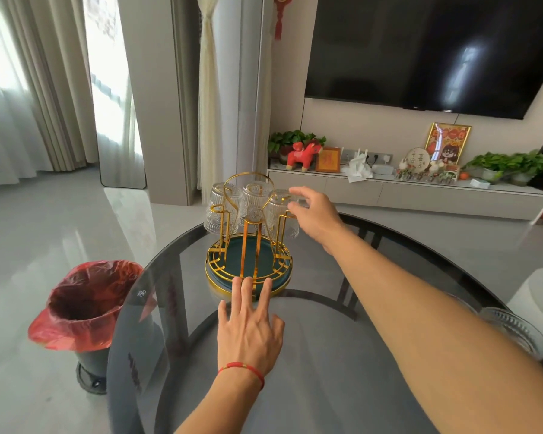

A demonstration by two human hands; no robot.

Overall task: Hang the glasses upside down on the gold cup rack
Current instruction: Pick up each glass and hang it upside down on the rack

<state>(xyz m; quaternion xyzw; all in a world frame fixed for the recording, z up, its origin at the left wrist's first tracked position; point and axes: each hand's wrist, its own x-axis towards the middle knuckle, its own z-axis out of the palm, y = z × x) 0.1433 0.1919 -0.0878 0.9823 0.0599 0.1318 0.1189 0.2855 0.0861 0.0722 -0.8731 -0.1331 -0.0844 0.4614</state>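
Observation:
The gold cup rack [250, 245] with a dark green round tray base stands on the round glass table [311, 355]. Three ribbed clear glasses hang upside down on its far pegs: the left glass [217, 211], the middle glass [255, 198] and the right glass [281, 214]. My right hand [315, 211] reaches over from the right, thumb and fingers around the top of the right glass. My left hand [248, 327] lies flat on the table, fingers spread, fingertips touching the tray's near rim. Another ribbed glass [514, 332] stands on the table at the right, partly behind my right forearm.
A bin with a red bag [85, 305] stands on the floor left of the table. Beyond the table run a low TV cabinet [405, 195] with ornaments and plants, and a wall TV [436, 48]. Curtains hang at the left.

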